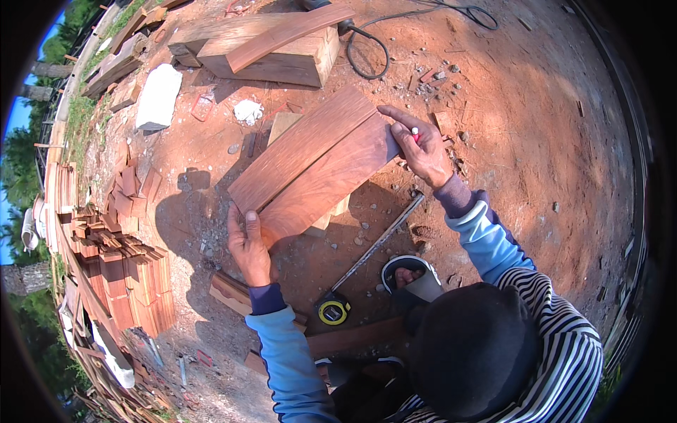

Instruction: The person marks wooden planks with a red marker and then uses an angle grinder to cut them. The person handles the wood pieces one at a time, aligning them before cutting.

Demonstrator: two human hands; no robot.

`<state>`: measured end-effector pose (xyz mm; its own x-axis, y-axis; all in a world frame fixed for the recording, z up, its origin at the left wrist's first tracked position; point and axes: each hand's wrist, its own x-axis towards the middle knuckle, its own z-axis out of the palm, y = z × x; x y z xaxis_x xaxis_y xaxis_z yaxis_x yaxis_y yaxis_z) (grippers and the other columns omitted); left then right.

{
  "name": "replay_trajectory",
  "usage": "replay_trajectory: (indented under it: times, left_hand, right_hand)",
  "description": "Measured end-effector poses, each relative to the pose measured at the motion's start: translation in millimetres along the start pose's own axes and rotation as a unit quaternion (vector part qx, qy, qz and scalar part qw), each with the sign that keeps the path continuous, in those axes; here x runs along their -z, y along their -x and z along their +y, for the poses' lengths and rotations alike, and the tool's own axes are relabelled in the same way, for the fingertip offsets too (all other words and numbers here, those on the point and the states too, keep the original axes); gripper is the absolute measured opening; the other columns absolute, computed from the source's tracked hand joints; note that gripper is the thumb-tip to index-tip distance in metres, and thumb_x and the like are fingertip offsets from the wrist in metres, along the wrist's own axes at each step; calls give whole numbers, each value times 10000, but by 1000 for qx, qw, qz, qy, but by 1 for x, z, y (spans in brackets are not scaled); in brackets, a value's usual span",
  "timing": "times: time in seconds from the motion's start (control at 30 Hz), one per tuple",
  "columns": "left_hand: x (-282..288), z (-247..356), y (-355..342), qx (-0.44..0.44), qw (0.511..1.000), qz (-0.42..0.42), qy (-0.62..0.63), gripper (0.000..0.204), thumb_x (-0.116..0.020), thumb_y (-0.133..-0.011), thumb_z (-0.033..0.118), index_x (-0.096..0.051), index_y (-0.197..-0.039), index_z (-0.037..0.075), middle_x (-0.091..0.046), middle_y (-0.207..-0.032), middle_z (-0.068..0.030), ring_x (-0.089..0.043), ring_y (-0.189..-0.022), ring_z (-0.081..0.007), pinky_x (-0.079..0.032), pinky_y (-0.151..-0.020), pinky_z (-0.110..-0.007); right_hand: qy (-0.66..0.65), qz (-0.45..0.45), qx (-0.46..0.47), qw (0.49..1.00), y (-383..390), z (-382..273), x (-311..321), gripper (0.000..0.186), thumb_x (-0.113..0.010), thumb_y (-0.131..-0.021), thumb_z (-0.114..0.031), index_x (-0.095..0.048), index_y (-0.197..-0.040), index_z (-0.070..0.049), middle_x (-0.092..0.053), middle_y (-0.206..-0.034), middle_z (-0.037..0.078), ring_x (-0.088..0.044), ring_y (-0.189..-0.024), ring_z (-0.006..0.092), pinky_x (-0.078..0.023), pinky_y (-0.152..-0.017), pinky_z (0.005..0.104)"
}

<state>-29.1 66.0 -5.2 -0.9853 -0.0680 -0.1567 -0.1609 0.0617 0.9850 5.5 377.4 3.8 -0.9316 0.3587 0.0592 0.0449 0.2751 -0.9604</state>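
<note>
Two reddish-brown wooden boards, an upper one [303, 144] and a lower one [328, 176], lie side by side at a slant with a narrow dark gap between them. My left hand [248, 247] grips their near left end, thumb on top by the gap. At the far right end, my right hand [425, 155] holds the lower board's edge, index finger stretched along the corner. A red, white-tipped marker or pencil [415, 132] is tucked in that hand. Beneath the boards, pale wood pieces [319, 225] partly show.
A yellow-and-black tape measure [333, 309] lies on the dirt, blade drawn out toward my right arm. Thick timber beams [282, 60], a black cable [370, 74] and a white block [159, 97] are farther off. Stacked cut boards [134, 289] stand at left. My foot [409, 273] is close by.
</note>
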Motion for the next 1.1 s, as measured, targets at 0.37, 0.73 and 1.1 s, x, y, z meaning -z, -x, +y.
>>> replay_trajectory:
  times: [0.37, 0.73, 1.1]
  left_hand:
    - [0, -1, 0, 7, 1000, 2, 21, 581, -598, -931, 198, -356, -1396, -51, -551, -1247, -171, -537, -1082, -190, -444, -921, -309]
    - [-1, 2, 2, 9, 1000, 1, 22, 587, -608, -926, 213, -367, -1391, -51, -556, -1240, -165, -537, -1080, -186, -444, -915, -305]
    - [9, -10, 0, -25, 998, 52, -31, 560, -556, -955, 317, -417, -1351, -54, -568, -1201, -149, -546, -1055, -172, -441, -890, -281]
  right_hand:
    - [-25, -14, -5, 1000, -1, 6, 0, 327, -482, -956, -202, -609, -1220, -58, -515, -666, -14, -484, -658, 72, -434, -621, 243]
    - [-3, -24, 2, 1000, -4, 4, 2, 338, -488, -960, -229, -605, -1219, -46, -500, -643, -30, -457, -619, 64, -402, -567, 233]
    - [-122, 33, -99, 987, 5, 2, 12, 461, -509, -970, -346, -557, -1240, 25, -537, -661, -25, -390, -517, 27, -311, -462, 195]
